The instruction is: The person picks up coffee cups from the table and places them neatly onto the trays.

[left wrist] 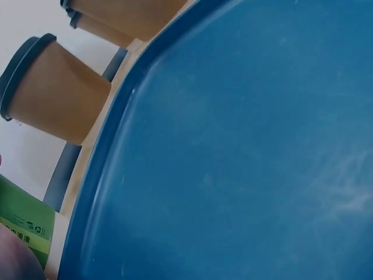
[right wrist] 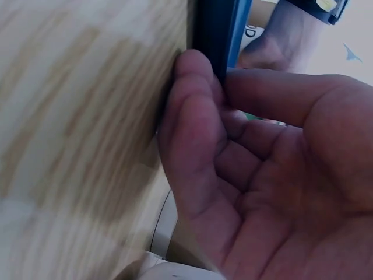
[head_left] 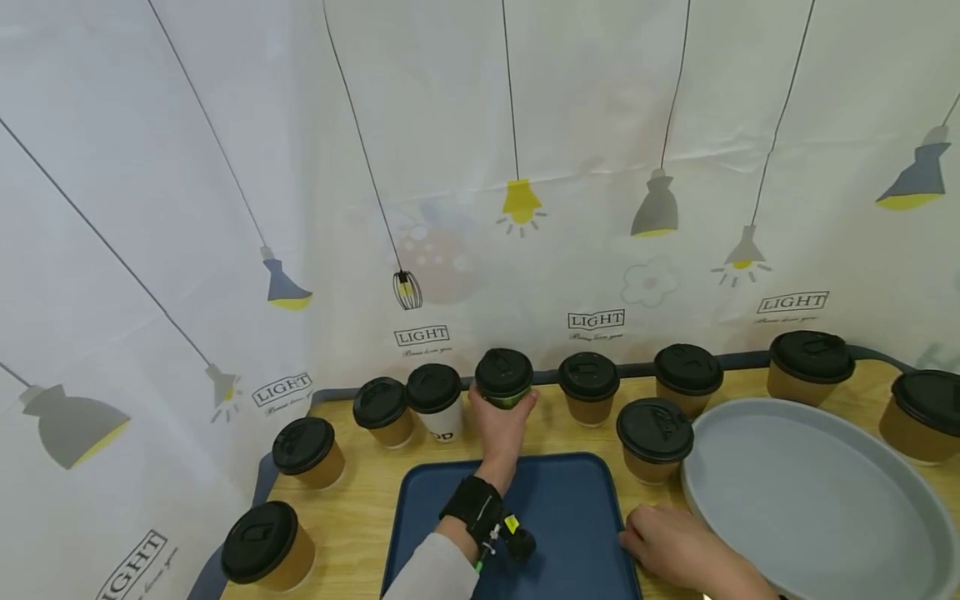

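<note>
My left hand (head_left: 498, 427) reaches over the far edge of the blue tray (head_left: 566, 508) and grips a green paper cup (left wrist: 24, 204) with a black lid. That cup stands upright in the row at the back, beside a white cup (head_left: 442, 417) with dark lettering. At the right edge of the tray, my right hand (head_left: 678, 546) has its fingers curled, thumb and forefinger pinching the rim. The right wrist view shows the tray's side (right wrist: 218, 35) between those fingertips. Fingers on the far side of the green cup are hidden.
Brown cups with black lids stand around the tray, including one at left (head_left: 288, 554) and one near right (head_left: 652, 458). A large grey round tray (head_left: 810, 500) lies to the right on the wooden table (head_left: 352, 533). A lamp-printed sheet (head_left: 465, 125) hangs behind.
</note>
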The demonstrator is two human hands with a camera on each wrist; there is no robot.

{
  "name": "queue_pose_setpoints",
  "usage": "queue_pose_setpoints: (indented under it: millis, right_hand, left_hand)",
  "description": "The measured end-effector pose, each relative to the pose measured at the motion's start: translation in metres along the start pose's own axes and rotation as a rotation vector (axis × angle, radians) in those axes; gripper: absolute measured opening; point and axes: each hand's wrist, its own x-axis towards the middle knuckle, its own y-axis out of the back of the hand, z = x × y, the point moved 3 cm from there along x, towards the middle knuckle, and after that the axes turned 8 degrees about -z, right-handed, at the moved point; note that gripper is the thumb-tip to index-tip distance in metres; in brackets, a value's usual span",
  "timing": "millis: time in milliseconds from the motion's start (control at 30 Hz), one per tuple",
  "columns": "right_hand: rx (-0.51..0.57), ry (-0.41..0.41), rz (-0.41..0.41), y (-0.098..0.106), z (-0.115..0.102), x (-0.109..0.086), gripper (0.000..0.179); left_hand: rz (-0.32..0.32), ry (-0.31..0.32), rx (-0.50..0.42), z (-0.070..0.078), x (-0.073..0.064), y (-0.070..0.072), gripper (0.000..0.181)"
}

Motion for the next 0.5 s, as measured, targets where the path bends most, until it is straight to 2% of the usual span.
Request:
queue_pose_setpoints:
  millis: [67,167,333,500]
  right_hand:
    - [0.017,-0.001,-0.009,-0.001,0.002,0.002,0.036]
    - [0.013,-0.035,-0.028,0.001,-0.007,-0.001,0.036]
    - [0.003,-0.102,-0.026,0.016,-0.046,-0.02,0.034]
    - [0.028,-0.132,0.008,0.03,-0.075,-0.04,0.033]
  left_hand:
    - [0.0,-0.005,0.012,0.0,0.001,0.003,0.103]
    - [-0.007,-0.018,0.025,0.0,0.001,0.006,0.097]
    - [-0.032,-0.028,0.051,0.002,-0.004,0.01,0.098]
    - [-0.09,-0.066,0.044,0.012,-0.018,0.017,0.093]
